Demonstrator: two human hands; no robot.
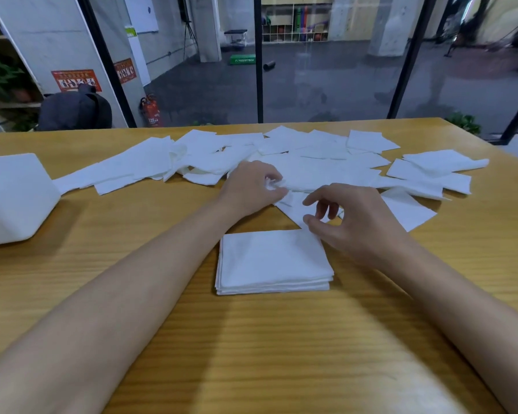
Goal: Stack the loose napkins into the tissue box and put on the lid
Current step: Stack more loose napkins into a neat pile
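Several loose white napkins lie scattered across the far half of the wooden table. A neat stack of napkins sits near the middle, in front of me. My left hand pinches the edge of a loose napkin just beyond the stack. My right hand hovers over another napkin at the stack's far right corner, its fingers curled with nothing between them. A white tissue box stands at the left edge of the table.
Behind the table's far edge is a glass wall with black frames. A dark backpack sits beyond the table at the far left. Bare wood shows in front of the stack, between my forearms.
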